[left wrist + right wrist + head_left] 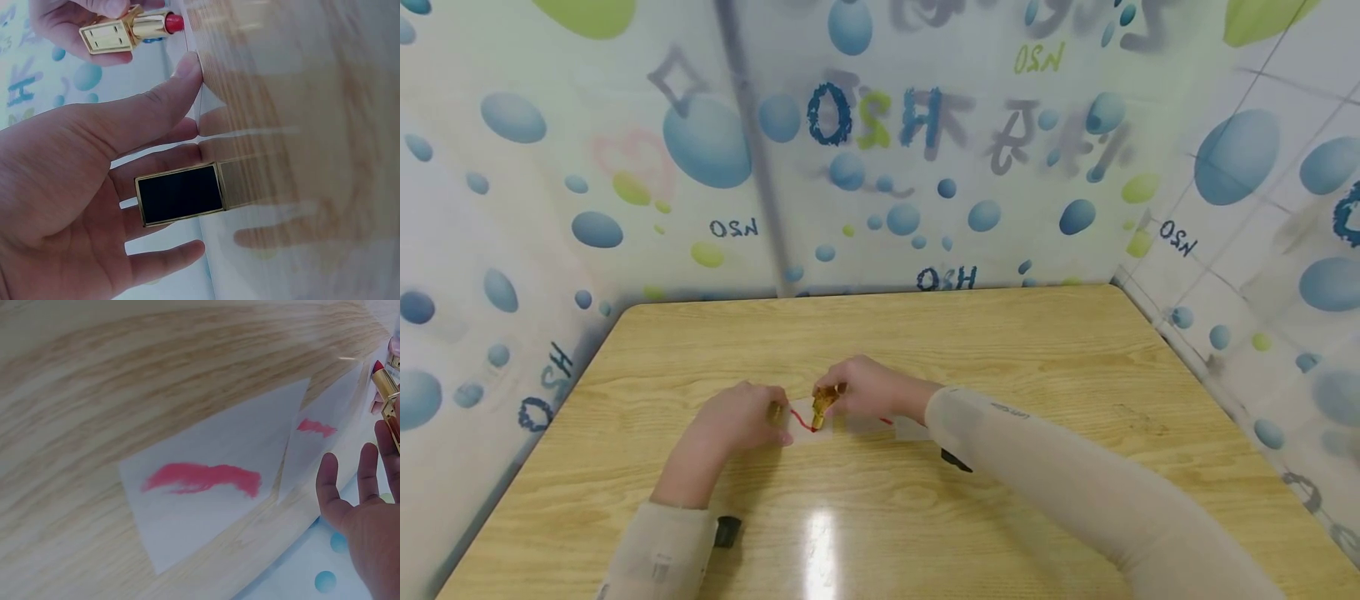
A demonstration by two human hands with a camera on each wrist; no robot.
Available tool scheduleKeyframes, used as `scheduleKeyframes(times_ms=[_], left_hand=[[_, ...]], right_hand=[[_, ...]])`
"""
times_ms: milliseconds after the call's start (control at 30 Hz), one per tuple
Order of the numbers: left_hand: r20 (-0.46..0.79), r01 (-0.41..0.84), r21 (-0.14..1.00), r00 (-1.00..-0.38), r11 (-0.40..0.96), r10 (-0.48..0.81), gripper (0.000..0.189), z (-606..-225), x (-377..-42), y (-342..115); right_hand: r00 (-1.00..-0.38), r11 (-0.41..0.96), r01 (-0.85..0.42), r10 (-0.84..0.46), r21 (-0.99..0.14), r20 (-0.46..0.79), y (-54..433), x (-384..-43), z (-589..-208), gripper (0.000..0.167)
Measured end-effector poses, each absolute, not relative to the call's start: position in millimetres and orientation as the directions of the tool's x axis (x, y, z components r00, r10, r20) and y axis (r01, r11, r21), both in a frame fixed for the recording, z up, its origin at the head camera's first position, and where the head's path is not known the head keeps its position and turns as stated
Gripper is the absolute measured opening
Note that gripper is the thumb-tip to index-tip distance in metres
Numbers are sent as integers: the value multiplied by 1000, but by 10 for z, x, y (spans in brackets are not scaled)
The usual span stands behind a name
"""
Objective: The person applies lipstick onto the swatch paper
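R hand (872, 387) pinches the gold lipstick (823, 404) tip-down at a white slip (799, 433) on the table (1000, 358); L hand (737, 421), fingers nearly straight & gripping nothing, rests by the slip's edge, cap (180, 195) beside it. Tube's prob. light, stiff, a bit slick, tip soft & fragile, so I'd hold the base w/ min. pressure.

I see a pale sheet (880, 262) rising behind the wood-grained surface (1037, 350) and along its left and right sides, printed with blue and green drops (707, 142) and mirrored lettering (874, 118). Beyond the surface's far edge show a dark upright stripe (747, 142), a grey diamond outline (677, 81) and a pink scrawl (636, 158). Tile-like lines (1258, 73) cross the sheet right of the surface; a white glare (820, 550) lies on the surface's near part.
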State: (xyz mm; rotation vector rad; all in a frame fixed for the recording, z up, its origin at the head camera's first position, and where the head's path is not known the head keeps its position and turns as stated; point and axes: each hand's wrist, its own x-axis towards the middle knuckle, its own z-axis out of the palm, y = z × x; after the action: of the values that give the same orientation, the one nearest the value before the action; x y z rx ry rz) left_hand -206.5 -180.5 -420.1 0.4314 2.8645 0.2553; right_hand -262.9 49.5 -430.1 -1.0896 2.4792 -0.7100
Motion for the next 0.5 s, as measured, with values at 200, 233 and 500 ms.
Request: scheduleKeyframes(times_ms=[200,233,500], left_hand=[[-196,268,204,-931,942,307,40,-4200,-2060,-1805],[-196,268,204,-931,942,307,40,-4200,-2059,-1804],[-186,270,202,-933,941,308,36,-4182,-2041,-1789]], right_hand=[[-642,576,-575,-758,-581,-117,554,-2594,-4286,36],[-643,577,-571,-757,-584,-120,564,-2588,-4283,36],[-650,587,-547,-747,-597,-138,638,-2560,-4283,36]])
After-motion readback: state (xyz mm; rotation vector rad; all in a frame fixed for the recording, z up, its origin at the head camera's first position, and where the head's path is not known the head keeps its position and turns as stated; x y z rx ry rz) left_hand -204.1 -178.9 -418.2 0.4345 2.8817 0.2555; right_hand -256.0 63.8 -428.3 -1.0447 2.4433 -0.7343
